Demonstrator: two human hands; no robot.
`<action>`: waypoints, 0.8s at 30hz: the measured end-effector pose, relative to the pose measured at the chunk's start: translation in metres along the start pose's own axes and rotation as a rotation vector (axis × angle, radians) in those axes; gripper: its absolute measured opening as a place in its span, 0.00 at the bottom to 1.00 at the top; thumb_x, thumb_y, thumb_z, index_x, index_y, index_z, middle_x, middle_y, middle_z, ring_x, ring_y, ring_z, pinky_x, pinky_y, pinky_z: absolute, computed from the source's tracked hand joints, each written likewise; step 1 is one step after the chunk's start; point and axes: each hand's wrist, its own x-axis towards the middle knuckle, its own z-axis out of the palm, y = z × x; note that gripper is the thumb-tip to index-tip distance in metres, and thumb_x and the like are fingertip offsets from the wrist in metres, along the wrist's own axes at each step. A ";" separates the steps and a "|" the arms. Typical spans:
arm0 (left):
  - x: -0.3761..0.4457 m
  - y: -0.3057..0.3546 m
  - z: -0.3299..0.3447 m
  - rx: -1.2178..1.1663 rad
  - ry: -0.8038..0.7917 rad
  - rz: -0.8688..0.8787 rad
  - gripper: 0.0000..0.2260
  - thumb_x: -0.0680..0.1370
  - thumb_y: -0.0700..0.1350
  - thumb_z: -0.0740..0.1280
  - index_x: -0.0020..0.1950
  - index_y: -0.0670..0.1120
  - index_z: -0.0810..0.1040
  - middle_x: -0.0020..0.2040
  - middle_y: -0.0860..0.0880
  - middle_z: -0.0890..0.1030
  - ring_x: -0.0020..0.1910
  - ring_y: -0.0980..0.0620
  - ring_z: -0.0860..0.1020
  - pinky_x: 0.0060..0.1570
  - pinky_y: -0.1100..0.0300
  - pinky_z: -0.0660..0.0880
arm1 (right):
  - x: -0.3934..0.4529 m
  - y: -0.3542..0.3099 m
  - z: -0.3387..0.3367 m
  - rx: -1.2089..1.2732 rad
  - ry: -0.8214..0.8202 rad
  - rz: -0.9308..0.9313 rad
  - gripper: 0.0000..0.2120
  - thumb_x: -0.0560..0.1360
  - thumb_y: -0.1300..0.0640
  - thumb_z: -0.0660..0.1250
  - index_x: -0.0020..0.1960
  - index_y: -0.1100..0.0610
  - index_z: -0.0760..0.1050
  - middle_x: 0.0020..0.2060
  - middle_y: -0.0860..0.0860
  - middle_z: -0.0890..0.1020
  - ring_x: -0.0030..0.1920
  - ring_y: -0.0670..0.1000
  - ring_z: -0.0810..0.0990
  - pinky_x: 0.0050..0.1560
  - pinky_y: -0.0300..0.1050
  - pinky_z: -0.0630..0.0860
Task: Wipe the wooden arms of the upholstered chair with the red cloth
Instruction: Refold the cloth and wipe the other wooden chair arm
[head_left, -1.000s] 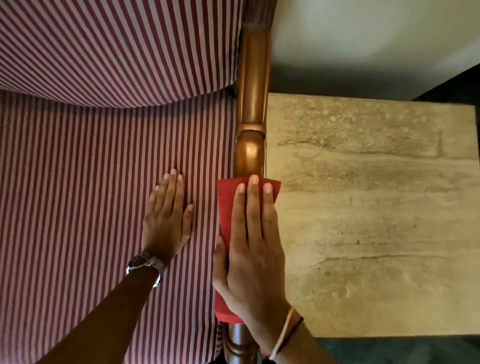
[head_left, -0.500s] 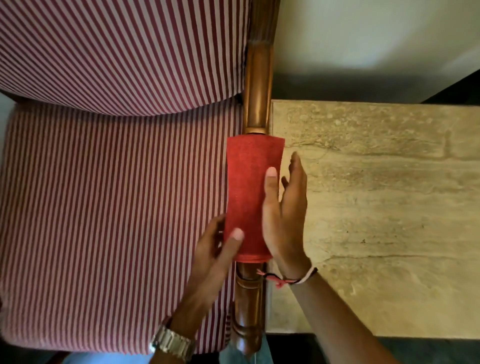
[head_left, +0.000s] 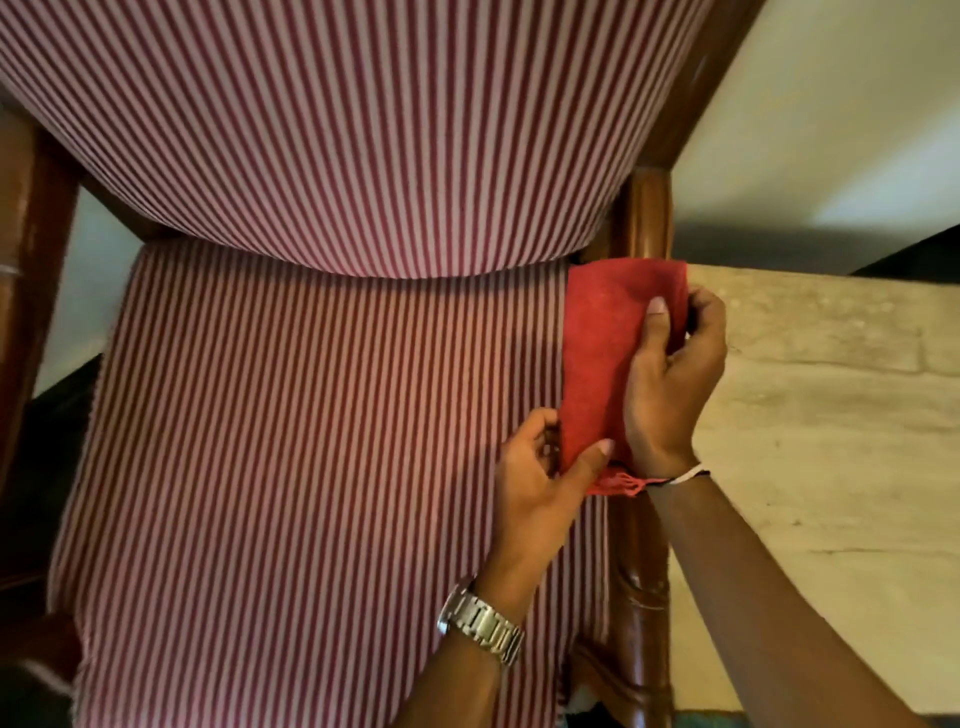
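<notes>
From the head camera, the red cloth (head_left: 605, 358) lies draped lengthwise over the right-hand wooden arm (head_left: 643, 218) of the chair, wrapped round it so that the wood beneath is hidden along that stretch. The cloth looks soft and slightly napped, a long rectangle with a frayed, thready edge at its near end. The right hand (head_left: 670, 374) grips it from the outer side, thumb pressed flat on top and fingers curled round the far edge, closed on the cloth. The left hand (head_left: 540, 473) pinches the near inner corner between thumb and bent fingers, also closed on the cloth.

The arm is turned, polished reddish-brown wood, rounded, with carved rings near its front end. The seat (head_left: 311, 467) and the bulging backrest (head_left: 363, 130) are covered in fine red-and-white striped fabric. A metal-link watch (head_left: 480, 621) sits on the left wrist; thin cord bracelets (head_left: 685, 475) circle the right. Just beside the arm stands a pale stone-topped table (head_left: 831, 415), veined and matte.

The other wooden arm (head_left: 26, 260) is cut off at the left edge and blurred. The fingertips of both hands are partly hidden behind the cloth.
</notes>
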 end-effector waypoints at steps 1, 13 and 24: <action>-0.002 0.004 -0.015 -0.006 -0.014 -0.005 0.09 0.74 0.37 0.75 0.50 0.46 0.79 0.46 0.42 0.86 0.47 0.38 0.85 0.51 0.43 0.83 | -0.008 -0.007 0.005 0.032 -0.020 -0.013 0.11 0.83 0.61 0.62 0.61 0.67 0.74 0.53 0.58 0.80 0.52 0.47 0.77 0.54 0.35 0.72; -0.040 0.114 -0.276 0.152 0.228 0.159 0.18 0.68 0.44 0.79 0.55 0.53 0.79 0.50 0.54 0.86 0.51 0.54 0.86 0.47 0.64 0.82 | -0.145 -0.158 0.161 0.618 -0.371 0.219 0.20 0.78 0.71 0.68 0.65 0.56 0.70 0.39 0.47 0.79 0.40 0.40 0.79 0.48 0.35 0.77; -0.081 0.146 -0.433 0.802 0.562 0.253 0.17 0.73 0.54 0.72 0.58 0.70 0.73 0.57 0.64 0.66 0.53 0.68 0.74 0.50 0.63 0.76 | -0.224 -0.224 0.260 0.480 -0.787 0.072 0.18 0.72 0.67 0.77 0.60 0.62 0.76 0.51 0.57 0.87 0.51 0.51 0.88 0.55 0.46 0.85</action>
